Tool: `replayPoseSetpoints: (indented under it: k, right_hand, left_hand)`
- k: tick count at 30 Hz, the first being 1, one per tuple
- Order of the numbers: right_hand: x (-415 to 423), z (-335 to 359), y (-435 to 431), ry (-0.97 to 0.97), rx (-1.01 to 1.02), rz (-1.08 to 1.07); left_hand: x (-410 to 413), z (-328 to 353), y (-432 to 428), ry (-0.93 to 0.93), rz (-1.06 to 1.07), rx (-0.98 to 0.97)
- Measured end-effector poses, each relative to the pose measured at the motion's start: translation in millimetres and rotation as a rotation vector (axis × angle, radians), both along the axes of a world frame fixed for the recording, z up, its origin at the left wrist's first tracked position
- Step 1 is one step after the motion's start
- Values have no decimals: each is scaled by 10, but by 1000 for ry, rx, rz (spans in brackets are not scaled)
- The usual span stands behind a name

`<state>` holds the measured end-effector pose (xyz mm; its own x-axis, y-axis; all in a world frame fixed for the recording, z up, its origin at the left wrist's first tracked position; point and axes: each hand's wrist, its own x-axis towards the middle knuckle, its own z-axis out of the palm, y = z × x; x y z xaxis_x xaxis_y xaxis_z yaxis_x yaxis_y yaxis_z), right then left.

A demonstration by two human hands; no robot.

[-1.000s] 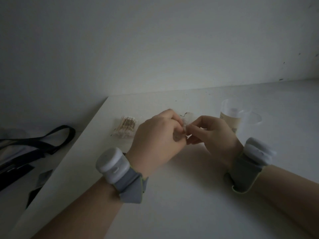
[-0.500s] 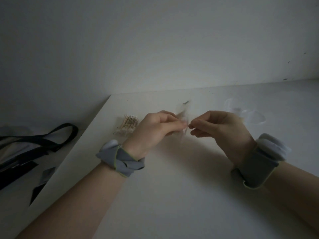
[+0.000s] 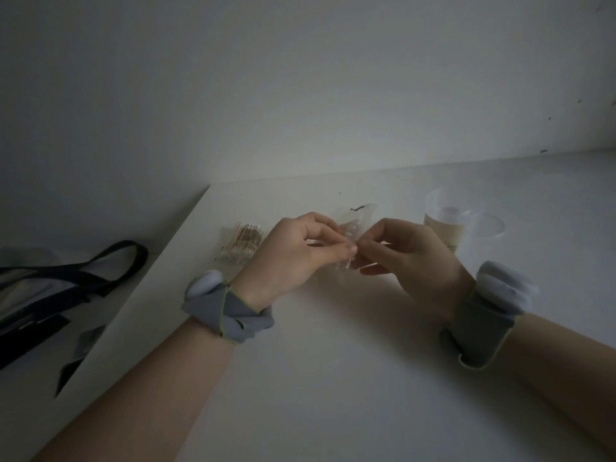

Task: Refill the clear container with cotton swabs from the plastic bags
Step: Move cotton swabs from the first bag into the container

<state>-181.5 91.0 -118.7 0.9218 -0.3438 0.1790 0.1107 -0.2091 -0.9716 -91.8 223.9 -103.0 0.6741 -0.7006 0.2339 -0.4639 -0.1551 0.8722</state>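
We are pinching plastic bag (image 3: 355, 225) between left hand (image 3: 296, 251) and right hand (image 3: 410, 255), both clamped on it, likely tearing it open for clear container (image 3: 453, 218)

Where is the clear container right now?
In the head view the container stands on the table, right of centre, just beyond the right hand, which pinches a bag with the left hand.

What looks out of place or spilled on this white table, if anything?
Nothing is spilled. The left hand and right hand pinch a small clear plastic bag; the clear container stands upright. Only small dark specks dot the table near the wall.
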Motion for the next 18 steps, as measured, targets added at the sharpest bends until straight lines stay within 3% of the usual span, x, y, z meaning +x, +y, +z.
replayPoseSetpoints:
  k: [2, 5, 7, 14, 18]
  right_hand:
    - [9, -8, -5, 20, -6, -1]
    - [36, -32, -4, 54, 13, -49]
    - [47, -35, -10, 66, 41, -65]
    - [22, 5, 25, 102, 70, -93]
    - [71, -29, 21, 82, 105, -122]
  left_hand:
    - [4, -17, 6, -77, -14, -20]
    - [-43, -33, 7, -425, 72, -22]
    - [-77, -11, 13, -553, 127, -56]
    - [-48, 2, 17, -868, 46, 12]
    - [-33, 2, 17, -843, 80, -11]
